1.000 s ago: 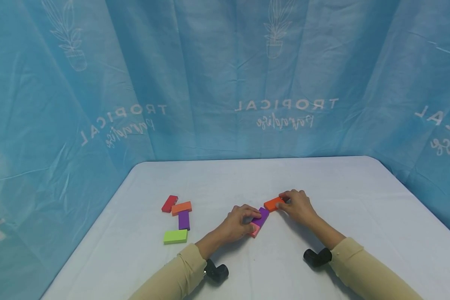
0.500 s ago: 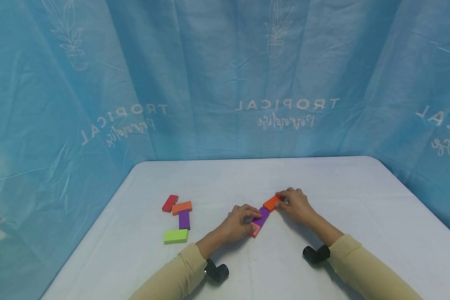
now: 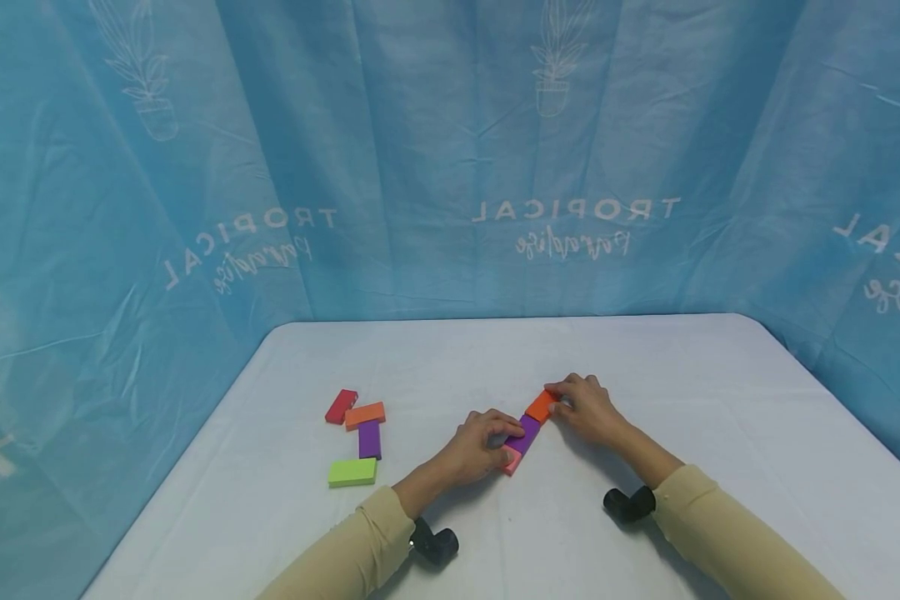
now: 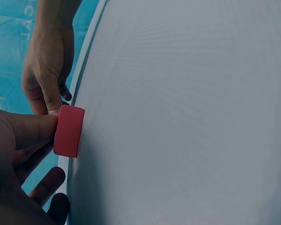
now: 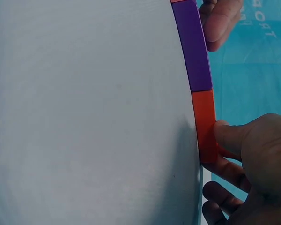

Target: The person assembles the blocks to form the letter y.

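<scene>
Three flat blocks lie end to end in a slanted row on the white table (image 3: 645,358): a pink block (image 3: 512,460), a purple block (image 3: 528,432) and an orange block (image 3: 540,406). My left hand (image 3: 504,440) curls over the near end, its thumb (image 4: 23,133) pressed against the pink block (image 4: 69,131). At the far end, my right hand (image 3: 559,402) pinches the orange block (image 5: 205,124), which butts against the purple block (image 5: 194,47). My right thumb (image 5: 232,136) lies on the orange block's side.
To the left lie loose blocks: red (image 3: 341,407), orange (image 3: 364,415), purple (image 3: 369,439) and green (image 3: 352,472). A blue printed curtain (image 3: 450,167) closes off the back and sides. Black wrist cameras (image 3: 435,543) sit on both sleeves.
My right hand has swung the orange block round and slid it left, so it now lines up with the purple block. The left hand has stayed put.
</scene>
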Tool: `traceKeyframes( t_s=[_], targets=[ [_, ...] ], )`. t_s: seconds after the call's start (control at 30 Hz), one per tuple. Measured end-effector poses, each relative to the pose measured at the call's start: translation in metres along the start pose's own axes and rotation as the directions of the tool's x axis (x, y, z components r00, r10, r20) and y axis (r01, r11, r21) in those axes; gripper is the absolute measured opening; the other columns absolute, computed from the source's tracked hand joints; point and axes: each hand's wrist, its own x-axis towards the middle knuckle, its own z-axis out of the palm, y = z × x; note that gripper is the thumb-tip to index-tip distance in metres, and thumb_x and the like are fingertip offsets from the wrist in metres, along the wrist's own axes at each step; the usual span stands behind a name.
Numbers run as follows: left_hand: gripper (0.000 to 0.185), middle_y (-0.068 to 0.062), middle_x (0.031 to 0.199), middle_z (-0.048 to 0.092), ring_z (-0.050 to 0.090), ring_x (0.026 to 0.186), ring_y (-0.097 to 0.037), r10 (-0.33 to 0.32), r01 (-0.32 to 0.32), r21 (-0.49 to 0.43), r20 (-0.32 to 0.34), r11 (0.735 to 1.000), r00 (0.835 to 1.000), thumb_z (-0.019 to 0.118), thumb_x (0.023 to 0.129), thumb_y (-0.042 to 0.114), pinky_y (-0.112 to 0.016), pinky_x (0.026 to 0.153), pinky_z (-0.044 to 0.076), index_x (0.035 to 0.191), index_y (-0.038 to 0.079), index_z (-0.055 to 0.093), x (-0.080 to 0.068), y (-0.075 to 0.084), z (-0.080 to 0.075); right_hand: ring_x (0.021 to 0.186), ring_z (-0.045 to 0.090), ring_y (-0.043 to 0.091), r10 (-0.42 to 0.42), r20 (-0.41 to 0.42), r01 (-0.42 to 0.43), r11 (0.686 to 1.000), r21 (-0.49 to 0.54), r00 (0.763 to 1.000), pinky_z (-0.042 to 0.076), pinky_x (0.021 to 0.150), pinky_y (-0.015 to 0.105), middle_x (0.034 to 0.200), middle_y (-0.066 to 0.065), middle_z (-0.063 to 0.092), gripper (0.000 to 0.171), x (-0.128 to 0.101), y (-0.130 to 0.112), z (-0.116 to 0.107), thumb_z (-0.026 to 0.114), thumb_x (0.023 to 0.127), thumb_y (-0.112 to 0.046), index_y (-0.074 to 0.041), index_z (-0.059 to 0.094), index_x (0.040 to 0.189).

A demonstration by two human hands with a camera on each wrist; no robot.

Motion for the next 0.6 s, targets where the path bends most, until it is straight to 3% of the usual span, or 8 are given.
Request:
traceKeyframes(
  t_s=[0.6],
  targets=[
    [0.031, 0.005, 0.128, 0.058, 0.043, 0.117, -0.02, 0.001, -0.001, 0.038, 0.0, 0.999, 1.0, 0.065, 0.084, 0.009, -0.043, 0.096, 0.031, 0.115, 0.013, 0.068, 0.0005, -0.0007, 0.0008, 0.093, 0.045, 0.024, -0.034, -0.013, 0.034, 0.999, -0.005, 0.999, 0.036, 0.076, 0.036, 0.109, 0.011, 0.061, 0.038, -0.0005, -0.0022, 0.0016, 0.064, 0.088, -0.017, -0.009, 0.062, 0.124]
  ],
)
